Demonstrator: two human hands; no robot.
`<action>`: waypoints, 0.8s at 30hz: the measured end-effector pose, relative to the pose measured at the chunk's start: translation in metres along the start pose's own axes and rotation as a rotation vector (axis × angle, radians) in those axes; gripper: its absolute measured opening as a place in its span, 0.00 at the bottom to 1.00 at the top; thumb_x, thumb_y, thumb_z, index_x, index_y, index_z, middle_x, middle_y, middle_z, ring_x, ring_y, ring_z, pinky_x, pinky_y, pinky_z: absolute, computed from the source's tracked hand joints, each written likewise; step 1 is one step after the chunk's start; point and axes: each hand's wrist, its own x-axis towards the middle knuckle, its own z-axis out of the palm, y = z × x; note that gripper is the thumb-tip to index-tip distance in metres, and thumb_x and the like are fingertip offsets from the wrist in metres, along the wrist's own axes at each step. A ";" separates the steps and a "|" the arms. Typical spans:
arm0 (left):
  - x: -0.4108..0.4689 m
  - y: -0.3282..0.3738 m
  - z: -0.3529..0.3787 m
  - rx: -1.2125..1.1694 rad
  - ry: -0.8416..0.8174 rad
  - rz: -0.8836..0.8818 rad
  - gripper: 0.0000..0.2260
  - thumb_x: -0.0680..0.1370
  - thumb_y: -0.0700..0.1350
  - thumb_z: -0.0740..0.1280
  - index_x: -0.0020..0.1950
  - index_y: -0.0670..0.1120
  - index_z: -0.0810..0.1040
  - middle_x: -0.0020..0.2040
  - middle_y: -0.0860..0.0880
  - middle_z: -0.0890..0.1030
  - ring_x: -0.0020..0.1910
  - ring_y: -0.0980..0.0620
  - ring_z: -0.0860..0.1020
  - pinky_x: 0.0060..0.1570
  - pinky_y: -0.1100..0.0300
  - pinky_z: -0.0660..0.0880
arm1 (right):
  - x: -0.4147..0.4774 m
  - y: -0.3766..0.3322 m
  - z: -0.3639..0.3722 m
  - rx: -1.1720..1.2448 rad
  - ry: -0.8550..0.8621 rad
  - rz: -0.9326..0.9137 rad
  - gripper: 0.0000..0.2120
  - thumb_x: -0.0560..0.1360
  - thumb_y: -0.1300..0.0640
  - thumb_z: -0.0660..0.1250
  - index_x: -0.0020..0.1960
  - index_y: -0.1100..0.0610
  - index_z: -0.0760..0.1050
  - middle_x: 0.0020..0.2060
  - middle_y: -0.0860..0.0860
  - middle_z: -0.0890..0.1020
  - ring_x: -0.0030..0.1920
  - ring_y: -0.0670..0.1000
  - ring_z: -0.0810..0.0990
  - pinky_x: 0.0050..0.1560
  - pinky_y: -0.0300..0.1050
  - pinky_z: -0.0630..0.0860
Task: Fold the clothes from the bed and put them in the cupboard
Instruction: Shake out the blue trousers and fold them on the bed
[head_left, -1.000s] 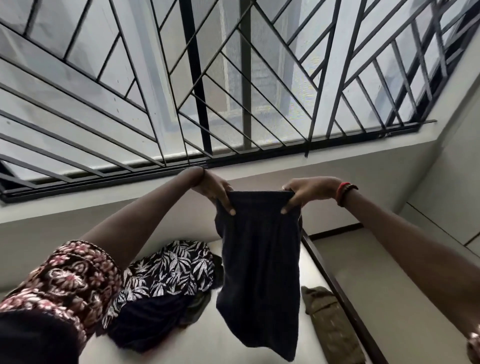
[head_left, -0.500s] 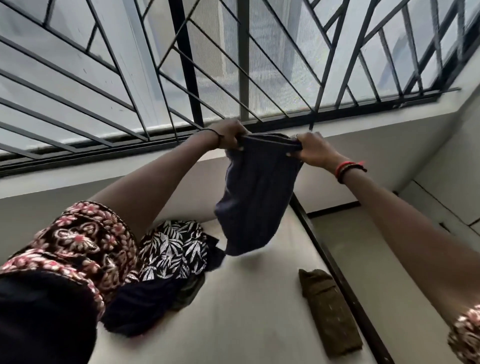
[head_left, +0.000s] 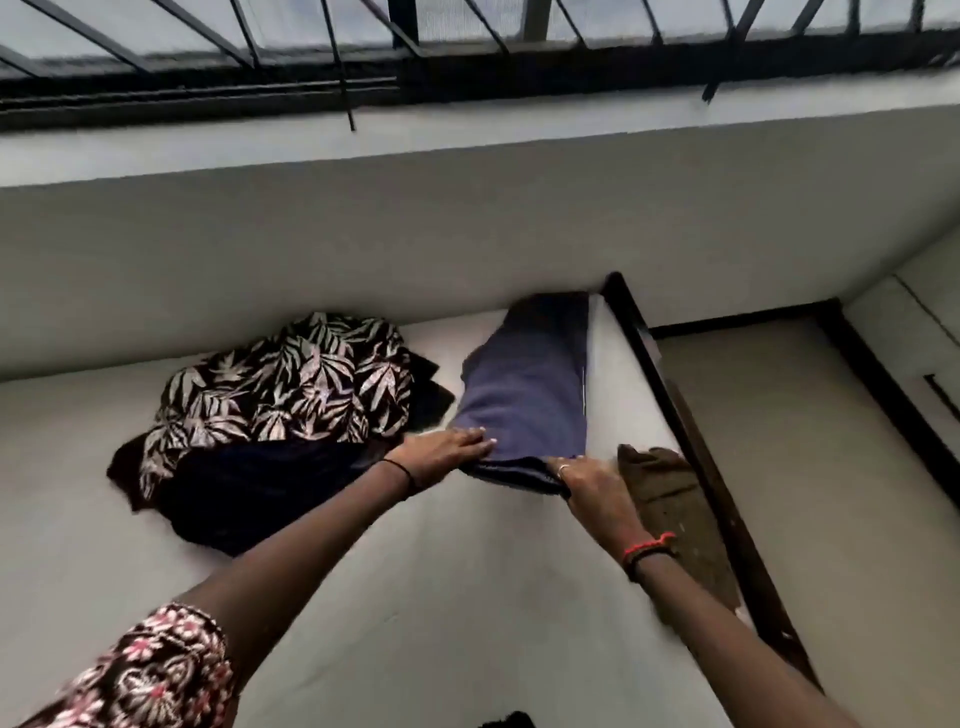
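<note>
A dark blue garment lies stretched out on the white bed, reaching from my hands back to the wall. My left hand rests on its near left corner, fingers fairly straight on top and the thumb hidden. My right hand grips the near right corner, fingers curled round the edge. A heap of clothes topped by a black leaf-print piece lies to the left. A folded olive-brown garment sits to the right of my right hand.
The bed's dark wooden side rail runs along the right, with grey floor beyond it. A white wall and a barred window stand behind the bed. A small dark item shows at the bottom edge.
Both hands held the blue garment up in the air before the window. They have swung it down and laid it flat on the bed. My view has tilted downward.
</note>
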 end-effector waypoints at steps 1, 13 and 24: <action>-0.008 -0.003 0.038 -0.008 -0.056 -0.009 0.26 0.78 0.40 0.39 0.76 0.45 0.57 0.76 0.42 0.58 0.73 0.42 0.63 0.71 0.55 0.58 | -0.021 -0.006 0.028 -0.005 -0.018 -0.016 0.18 0.69 0.64 0.61 0.55 0.53 0.80 0.37 0.52 0.83 0.37 0.56 0.82 0.34 0.46 0.79; -0.147 0.033 0.309 -0.286 -0.245 0.001 0.51 0.64 0.39 0.74 0.77 0.49 0.44 0.63 0.51 0.78 0.56 0.57 0.79 0.53 0.68 0.75 | -0.221 -0.087 0.197 0.137 -0.273 0.004 0.24 0.64 0.62 0.54 0.53 0.57 0.82 0.46 0.50 0.85 0.46 0.47 0.84 0.65 0.40 0.60; -0.148 0.021 0.256 -0.850 -0.279 -0.366 0.27 0.66 0.59 0.64 0.64 0.54 0.76 0.57 0.53 0.81 0.52 0.57 0.79 0.56 0.64 0.73 | -0.226 -0.065 0.170 0.729 -0.373 0.349 0.24 0.62 0.55 0.65 0.53 0.33 0.72 0.60 0.36 0.77 0.64 0.40 0.72 0.63 0.35 0.65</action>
